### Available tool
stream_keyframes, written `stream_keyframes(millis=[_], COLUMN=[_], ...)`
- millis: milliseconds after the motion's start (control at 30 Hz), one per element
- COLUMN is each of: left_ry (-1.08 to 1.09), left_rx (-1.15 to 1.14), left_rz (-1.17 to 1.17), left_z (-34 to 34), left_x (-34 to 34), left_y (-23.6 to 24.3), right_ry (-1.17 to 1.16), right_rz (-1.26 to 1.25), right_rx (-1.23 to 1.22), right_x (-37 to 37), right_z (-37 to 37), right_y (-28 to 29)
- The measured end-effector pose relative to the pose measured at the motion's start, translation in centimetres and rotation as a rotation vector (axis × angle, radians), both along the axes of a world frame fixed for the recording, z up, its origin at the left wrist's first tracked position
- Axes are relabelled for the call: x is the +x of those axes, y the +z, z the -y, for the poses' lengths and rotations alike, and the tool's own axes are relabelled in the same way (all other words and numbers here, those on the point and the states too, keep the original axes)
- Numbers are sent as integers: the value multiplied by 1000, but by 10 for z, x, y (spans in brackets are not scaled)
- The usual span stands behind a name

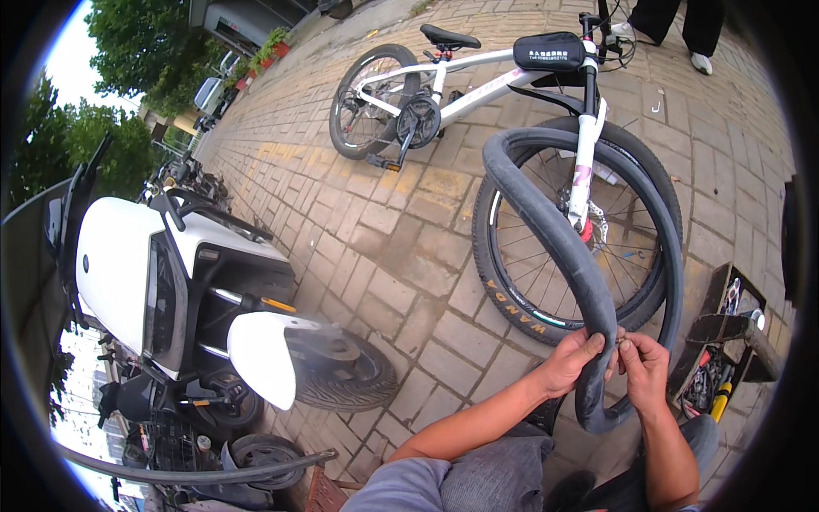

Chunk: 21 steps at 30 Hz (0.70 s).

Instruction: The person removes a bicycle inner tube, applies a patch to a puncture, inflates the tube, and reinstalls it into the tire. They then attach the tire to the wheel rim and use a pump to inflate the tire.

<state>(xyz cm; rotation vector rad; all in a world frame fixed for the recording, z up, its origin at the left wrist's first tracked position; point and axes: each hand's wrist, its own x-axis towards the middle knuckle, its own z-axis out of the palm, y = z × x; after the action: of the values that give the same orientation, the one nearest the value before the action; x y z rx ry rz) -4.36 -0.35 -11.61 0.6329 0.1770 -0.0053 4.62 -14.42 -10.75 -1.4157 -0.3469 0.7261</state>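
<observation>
A puffed-up dark grey inner tube (559, 229) hangs in a long loop in front of the bicycle's front wheel (522, 309). My left hand (570, 365) grips its near stretch, the thumb lying on the rubber. Close beside it, the fingers of my right hand (644, 365) are pinched together at the tube's inner side. Whatever small part sits between those fingertips is too small to make out. The white bicycle (478, 101) stands beyond, with a black bag (548, 51) on its frame.
At the right stands an open toolbox (687, 375) holding hand tools and a yellow-handled item (722, 401). A white electric scooter (119, 264) is parked at the left, its front wheel (345, 367) pointing this way. A person's legs (682, 26) show at the far right on the brick paving.
</observation>
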Motion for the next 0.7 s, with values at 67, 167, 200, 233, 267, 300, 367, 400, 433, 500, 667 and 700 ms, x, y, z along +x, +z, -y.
stream_keyframes(millis=[67, 167, 200, 233, 267, 300, 367, 400, 433, 500, 667, 700], left_ry=[-8, 15, 18, 20, 23, 26, 31, 31, 31, 25, 22, 29], left_rx=[11, 46, 52, 57, 59, 63, 72, 73, 73, 75, 74, 75], left_rz=[-13, -38, -42, -47, -53, -57, -65, -63, -60, -54, -77, -78], left_z=[-1, -1, 0, 0, 1, 1, 1, 1, 1, 0, 1, 2], left_x=[-1, -2, -2, -1, -2, -2, -3, -3, -3, -3, -2, -3], left_y=[-2, 3, 3, 2, 1, 1, 1, 1, 1, 1, 0, -1], right_ry=[-9, 3, 7, 9, 14, 18, 21, 23, 23, 19, 10, 10], right_rz=[24, 73, 98, 90, 81, 72, 71, 70, 66, 59, 94, 96], right_rx=[-11, -44, -56, -49, -44, -40, -34, -30, -28, -21, -37, -39], right_x=[-1, -2, -1, -2, -3, -3, -4, -5, -5, -5, -6, -7], right_z=[0, -1, -1, -2, -2, -2, -2, -3, -3, -5, -3, -4], right_y=[0, 1, 4, 7, 9, 10, 10, 10, 12, 17, 13, 12])
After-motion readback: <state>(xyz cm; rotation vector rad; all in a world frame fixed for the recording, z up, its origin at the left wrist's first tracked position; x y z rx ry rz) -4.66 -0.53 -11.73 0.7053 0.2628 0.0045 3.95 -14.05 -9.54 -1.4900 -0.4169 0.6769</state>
